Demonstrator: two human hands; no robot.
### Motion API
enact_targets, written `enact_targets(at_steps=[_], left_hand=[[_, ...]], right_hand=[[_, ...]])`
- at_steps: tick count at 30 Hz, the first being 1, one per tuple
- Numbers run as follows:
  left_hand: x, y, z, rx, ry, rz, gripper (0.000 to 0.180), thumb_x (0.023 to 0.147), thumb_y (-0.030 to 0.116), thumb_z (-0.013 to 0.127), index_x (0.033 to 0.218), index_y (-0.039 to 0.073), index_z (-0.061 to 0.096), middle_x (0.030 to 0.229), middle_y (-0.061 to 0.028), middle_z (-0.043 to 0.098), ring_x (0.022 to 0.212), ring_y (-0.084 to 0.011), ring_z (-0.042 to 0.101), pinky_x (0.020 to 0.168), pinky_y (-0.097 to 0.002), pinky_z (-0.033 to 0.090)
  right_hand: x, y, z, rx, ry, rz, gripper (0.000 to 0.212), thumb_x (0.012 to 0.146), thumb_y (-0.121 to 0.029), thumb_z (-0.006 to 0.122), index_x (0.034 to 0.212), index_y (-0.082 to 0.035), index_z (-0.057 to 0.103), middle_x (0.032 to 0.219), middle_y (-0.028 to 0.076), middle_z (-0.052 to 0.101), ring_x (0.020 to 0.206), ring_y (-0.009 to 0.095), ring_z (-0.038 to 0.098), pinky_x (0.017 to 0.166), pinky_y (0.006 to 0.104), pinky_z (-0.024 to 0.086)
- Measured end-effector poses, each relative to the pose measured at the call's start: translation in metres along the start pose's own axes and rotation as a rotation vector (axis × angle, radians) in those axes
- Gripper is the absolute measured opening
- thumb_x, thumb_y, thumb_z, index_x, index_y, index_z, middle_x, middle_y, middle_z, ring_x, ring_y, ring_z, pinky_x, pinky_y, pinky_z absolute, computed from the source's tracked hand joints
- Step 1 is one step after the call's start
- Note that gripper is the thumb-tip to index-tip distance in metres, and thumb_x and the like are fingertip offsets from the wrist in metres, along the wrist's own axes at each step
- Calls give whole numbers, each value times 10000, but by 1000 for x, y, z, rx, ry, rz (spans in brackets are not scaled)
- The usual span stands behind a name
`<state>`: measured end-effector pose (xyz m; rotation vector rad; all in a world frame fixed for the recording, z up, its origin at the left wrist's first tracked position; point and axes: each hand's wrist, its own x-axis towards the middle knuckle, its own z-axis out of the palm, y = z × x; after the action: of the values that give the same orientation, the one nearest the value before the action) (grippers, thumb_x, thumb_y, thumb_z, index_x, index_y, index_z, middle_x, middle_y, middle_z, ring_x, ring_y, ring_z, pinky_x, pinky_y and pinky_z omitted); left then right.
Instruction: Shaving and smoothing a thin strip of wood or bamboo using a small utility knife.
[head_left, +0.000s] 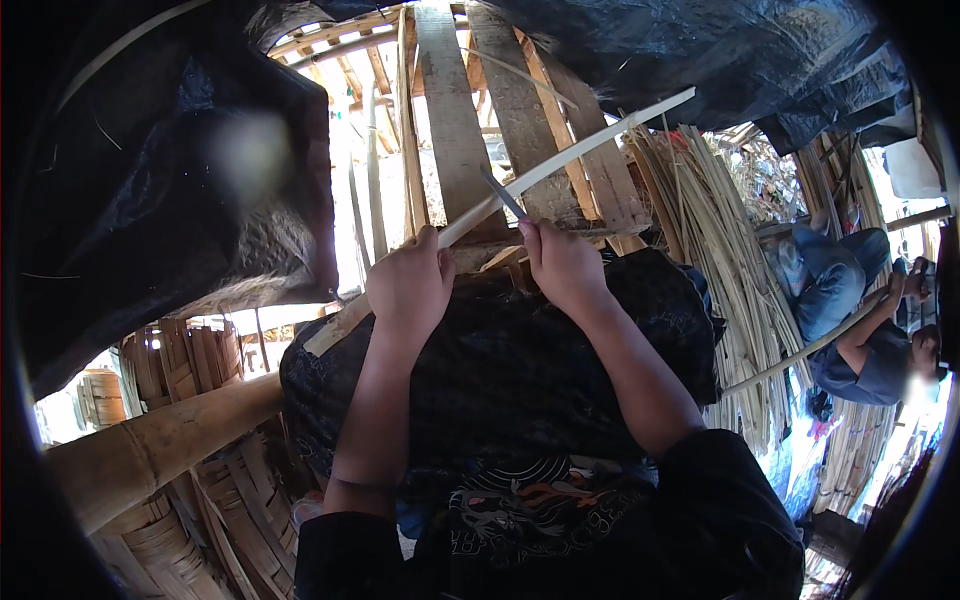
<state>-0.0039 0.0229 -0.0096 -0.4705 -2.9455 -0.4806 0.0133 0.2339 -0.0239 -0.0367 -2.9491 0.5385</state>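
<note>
**Bamboo, steel and plastic sheet**

The bamboo strip (560, 160) looks pale, smooth and matt, with a clean split face. The knife blade (503, 193) is grey metal, dull with a faint sheen. At 9 o'clock, the thick bamboo pole (160, 440) is tan and smooth-skinned. The black plastic sheet (700, 50) at 12 o'clock is glossy and wrinkled. The wooden planks (455, 110) are rough, weathered grey. The dark cloth (520, 370) over the lap is matt and patterned.

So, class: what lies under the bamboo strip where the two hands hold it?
Under the bamboo strip lies dark patterned cloth over the lap. The left hand covers part of the strip; the right hand holds a knife blade against it.
</note>
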Motion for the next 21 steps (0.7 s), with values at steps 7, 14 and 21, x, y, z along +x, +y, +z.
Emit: enact_targets(at_steps=[7, 14, 21], left_hand=[[1, 2, 2, 17, -5, -8, 167, 875, 220, 617, 843, 75, 541, 679, -105, 638, 595, -311, 664, 536, -441, 520], [5, 3, 5, -1, -67, -42, 164, 873, 221, 618, 894, 73, 551, 685, -106, 644, 608, -309, 669, 557, -443, 531], [3, -1, 1, -89, 48, -62, 220, 836, 237, 686, 926, 74, 569, 683, -97, 653, 649, -308, 676, 598, -440, 523]], right_hand=[[-2, 1, -7, -1, -60, 79, 445, 1031, -379, 398, 815, -52, 609, 645, 182, 650, 620, 392, 669, 560, 501, 545], [0, 49, -50, -141, 1, 262, 510, 1025, -446, 350, 874, -43, 624, 746, 229, 669, 756, 435, 670, 699, 555, 533], [-77, 144, -132, -205, 163, 308, 333, 1000, -384, 498, 936, -60, 540, 717, 236, 633, 697, 456, 634, 579, 544, 463]])
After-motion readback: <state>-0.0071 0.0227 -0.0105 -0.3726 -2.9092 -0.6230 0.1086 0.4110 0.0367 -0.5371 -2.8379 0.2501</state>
